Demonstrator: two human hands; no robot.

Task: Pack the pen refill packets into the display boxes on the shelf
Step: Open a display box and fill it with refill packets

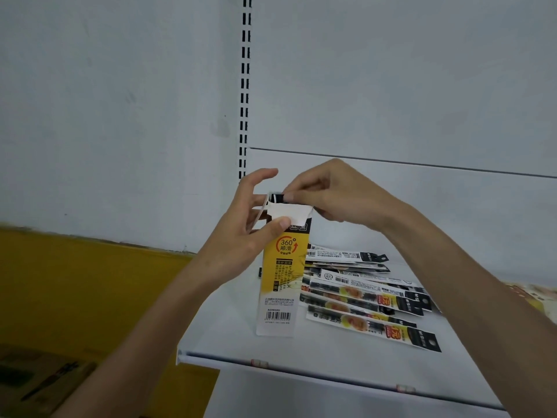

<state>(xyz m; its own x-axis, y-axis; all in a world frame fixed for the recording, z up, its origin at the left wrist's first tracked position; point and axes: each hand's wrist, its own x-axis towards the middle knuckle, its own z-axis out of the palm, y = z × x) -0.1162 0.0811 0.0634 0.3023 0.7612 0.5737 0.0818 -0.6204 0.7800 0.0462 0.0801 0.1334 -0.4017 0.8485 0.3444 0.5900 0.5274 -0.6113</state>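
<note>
Upright near the front of the white shelf (pixel 301 348): a tall yellow, white and black box (pixel 278 279), top flap (pixel 289 212) open and folded forward, barcode low on the facing side. Gripped near its top by the left hand (pixel 241 236), thumb pressed flat on the white flap at the front, the other fingers (pixel 259 176) spread and curved behind and to the left of the box, the topmost raised clear above the rim. In the open mouth, a packet (pixel 275 197), only its black end showing just above the flap. Pinched at that black end by the right hand (pixel 331 194), fingertips (pixel 291 197) closed together on it from the right, wrist arched over the box's top right corner. Both hands close together over the box, nearly meeting at the mouth. Just right of the box, flat on the shelf, a loose pile (pixel 367 294) of more packets, long and narrow, overlapping, black hang-tab ends pointing right, barcodes and yellow-orange print along their lengths; nearest ones just beside the box's base, whether touching it hard to tell. Behind, a pale back panel (pixel 391 86) with a slotted upright (pixel 244 86) rising above the left hand. To the left and lower, a yellow surface (pixel 75 282), and at the bottom left corner a blurred brown carton (pixel 39 384) with dark print.
</note>
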